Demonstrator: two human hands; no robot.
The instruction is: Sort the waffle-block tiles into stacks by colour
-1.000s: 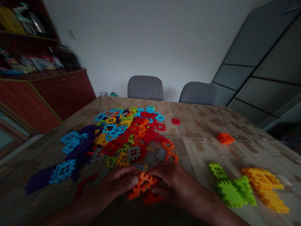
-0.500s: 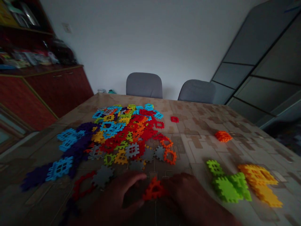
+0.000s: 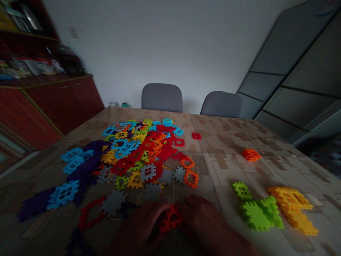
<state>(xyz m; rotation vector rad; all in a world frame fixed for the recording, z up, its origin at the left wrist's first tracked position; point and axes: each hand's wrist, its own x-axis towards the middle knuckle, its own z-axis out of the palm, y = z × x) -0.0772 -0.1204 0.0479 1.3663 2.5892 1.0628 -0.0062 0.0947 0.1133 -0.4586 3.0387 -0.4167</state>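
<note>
My left hand (image 3: 141, 227) and my right hand (image 3: 206, 224) meet at the near edge of the table (image 3: 229, 142). Both pinch the same orange-red toothed plastic tile piece (image 3: 170, 218) between their fingertips, just above the tabletop. Beyond it lies a big heap of coloured interlocking tiles (image 3: 133, 153) in red, blue, yellow, grey, green and purple. A grey tile (image 3: 113, 202) and a red ring-shaped tile (image 3: 89, 215) lie just left of my left hand.
Right of my hands stand a green assembled block (image 3: 255, 209) and a yellow one (image 3: 295, 208); a small orange one (image 3: 250, 155) sits farther back. Two grey chairs (image 3: 162, 97) face the far edge. A red cabinet (image 3: 53, 103) stands left, a dark cupboard (image 3: 298, 78) right.
The orange piece and both hands have dropped toward the near edge and drawn closer to me. The view has shifted slightly, uncovering grey and red tiles left of my hands.
</note>
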